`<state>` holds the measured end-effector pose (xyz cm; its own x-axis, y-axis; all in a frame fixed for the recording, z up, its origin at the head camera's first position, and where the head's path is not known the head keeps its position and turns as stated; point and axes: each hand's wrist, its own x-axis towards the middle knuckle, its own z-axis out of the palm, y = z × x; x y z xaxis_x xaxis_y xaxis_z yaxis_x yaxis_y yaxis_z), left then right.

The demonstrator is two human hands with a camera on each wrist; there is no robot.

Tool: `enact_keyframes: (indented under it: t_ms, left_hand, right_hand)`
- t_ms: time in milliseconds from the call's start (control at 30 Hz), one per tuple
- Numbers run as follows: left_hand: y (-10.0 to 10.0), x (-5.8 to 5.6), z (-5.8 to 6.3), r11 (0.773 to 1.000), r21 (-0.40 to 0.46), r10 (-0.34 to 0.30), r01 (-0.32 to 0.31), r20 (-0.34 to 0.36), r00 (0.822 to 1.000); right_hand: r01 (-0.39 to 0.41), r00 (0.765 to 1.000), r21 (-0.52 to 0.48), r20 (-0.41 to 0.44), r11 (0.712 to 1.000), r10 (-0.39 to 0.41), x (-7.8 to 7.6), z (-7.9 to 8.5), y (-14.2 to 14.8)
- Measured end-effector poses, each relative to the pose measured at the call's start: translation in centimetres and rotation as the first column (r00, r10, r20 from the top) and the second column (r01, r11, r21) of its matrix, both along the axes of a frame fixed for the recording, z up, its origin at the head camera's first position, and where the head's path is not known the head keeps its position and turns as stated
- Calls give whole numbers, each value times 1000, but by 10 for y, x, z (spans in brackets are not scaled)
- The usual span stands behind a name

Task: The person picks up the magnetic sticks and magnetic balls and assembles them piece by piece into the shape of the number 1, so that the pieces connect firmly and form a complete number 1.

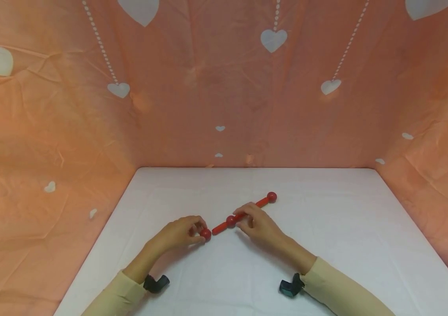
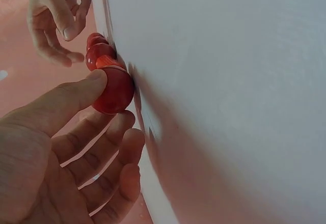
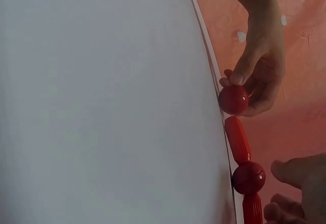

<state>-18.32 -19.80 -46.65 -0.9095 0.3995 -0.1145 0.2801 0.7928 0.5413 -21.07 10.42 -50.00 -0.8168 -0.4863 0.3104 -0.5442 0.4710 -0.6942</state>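
My left hand [image 1: 181, 231] pinches a glossy red ball [image 1: 206, 235] between thumb and fingers, close over the white table. Just beyond it lies a short red rod [image 1: 219, 228], with a narrow gap between rod and ball in the head and right wrist views. That rod's other end meets a middle red ball [image 3: 249, 178]. A second red rod [image 1: 262, 202] runs from there to a far red ball [image 1: 272, 197], all roughly in one line. My right hand [image 1: 262, 227] hovers beside the middle ball, fingers loosely bent and holding nothing; it covers part of the second rod.
The white tabletop [image 1: 350, 245] spreads around both hands. Orange cloth walls [image 1: 224, 87] printed with white hearts enclose it at the back and sides. A dark wrist-worn device [image 1: 156, 284] sits at the left wrist, another dark device [image 1: 292, 286] at the right.
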Motion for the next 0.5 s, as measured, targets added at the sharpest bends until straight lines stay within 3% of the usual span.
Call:
enact_keyframes:
  t_ms: [200,500]
  left_hand:
    - [0,-1,1,999,19,-26,26,3,1000]
    - [3,-2,0,999,16,-40,40,0,999]
  right_hand:
    - [-67,996,64,-57,996,71,-4,1,-10]
    - [-95,995,182,-17,979,100,-9,4,-24]
